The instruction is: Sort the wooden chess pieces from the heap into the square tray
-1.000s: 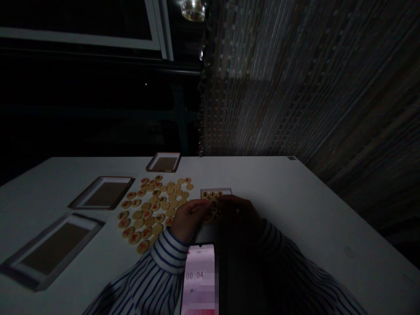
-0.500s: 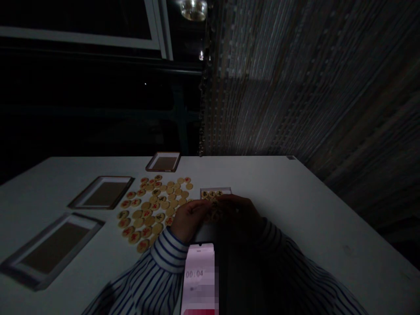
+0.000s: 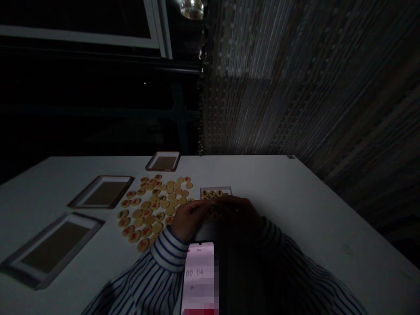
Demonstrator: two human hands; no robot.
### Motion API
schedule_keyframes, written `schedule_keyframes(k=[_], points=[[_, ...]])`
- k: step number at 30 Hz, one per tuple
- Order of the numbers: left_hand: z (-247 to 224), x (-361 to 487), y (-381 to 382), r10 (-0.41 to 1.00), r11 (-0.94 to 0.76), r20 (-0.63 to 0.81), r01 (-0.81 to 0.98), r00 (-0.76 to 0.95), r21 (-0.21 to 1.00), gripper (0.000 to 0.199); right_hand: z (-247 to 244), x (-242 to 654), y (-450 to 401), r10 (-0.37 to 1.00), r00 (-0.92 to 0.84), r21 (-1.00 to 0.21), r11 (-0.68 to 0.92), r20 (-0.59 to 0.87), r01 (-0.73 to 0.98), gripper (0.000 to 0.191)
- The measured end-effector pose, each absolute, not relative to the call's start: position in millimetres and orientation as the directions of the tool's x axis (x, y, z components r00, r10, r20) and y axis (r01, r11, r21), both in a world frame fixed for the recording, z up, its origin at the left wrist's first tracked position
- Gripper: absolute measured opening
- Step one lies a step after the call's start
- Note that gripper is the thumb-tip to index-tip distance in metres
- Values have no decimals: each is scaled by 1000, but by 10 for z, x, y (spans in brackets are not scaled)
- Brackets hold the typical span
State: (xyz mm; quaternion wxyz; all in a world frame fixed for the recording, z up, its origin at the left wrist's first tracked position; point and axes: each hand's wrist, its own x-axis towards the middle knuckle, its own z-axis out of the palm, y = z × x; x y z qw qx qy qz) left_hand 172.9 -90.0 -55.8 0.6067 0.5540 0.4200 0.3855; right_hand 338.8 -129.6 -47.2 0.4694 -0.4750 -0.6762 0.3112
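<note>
Both hands meet over a small shallow box [image 3: 226, 189] in which Chinese chess pieces [image 3: 211, 193] with black characters lie in rows. My left hand [image 3: 189, 218] covers the box's left side, fingers pressed together and tips near the pieces. From the right, my right hand [image 3: 243, 212] reaches over the box with its fingers bent and close to the left fingertips. Dim light and the fingers hide whatever is between them. Left of the box, many loose round pieces [image 3: 155, 204] are spread out, some showing red or black characters, others blank side up.
Three open trays stand on the white table [image 3: 269, 183]: a far tray [image 3: 163, 162], a middle tray [image 3: 102, 192] and a near tray [image 3: 54, 249]. A lit phone [image 3: 198, 280] showing 00:04 lies between my forearms. A string curtain [image 3: 262, 87] hangs behind.
My right fingers have shifted slightly left, over the box, closer to the left fingertips. The loose pieces, trays and phone stay where they were.
</note>
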Motion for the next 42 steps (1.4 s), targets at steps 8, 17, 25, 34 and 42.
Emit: schedule_keyframes(k=[8, 17, 25, 34, 42], points=[[-562, 1731, -900, 941, 68, -66, 5, 333, 998, 28, -524, 3402, -1272, 926, -80, -834, 369, 370, 411, 23], [-552, 1743, -897, 949, 143, -117, -70, 292, 987, 27, -491, 3365, -1278, 907, -35, -824, 398, 420, 403, 24], [-556, 1743, -901, 939, 186, -138, -128, 315, 974, 26, -524, 3379, -1272, 914, -61, -838, 392, 400, 378, 25], [-575, 1747, -892, 933, 190, -153, -84, 326, 978, 29, -564, 3405, -1250, 904, -81, -812, 413, 419, 412, 24], [-581, 1759, -885, 933, 188, -136, -129, 334, 974, 30, -562, 3414, -1241, 884, -98, -782, 452, 457, 428, 23]])
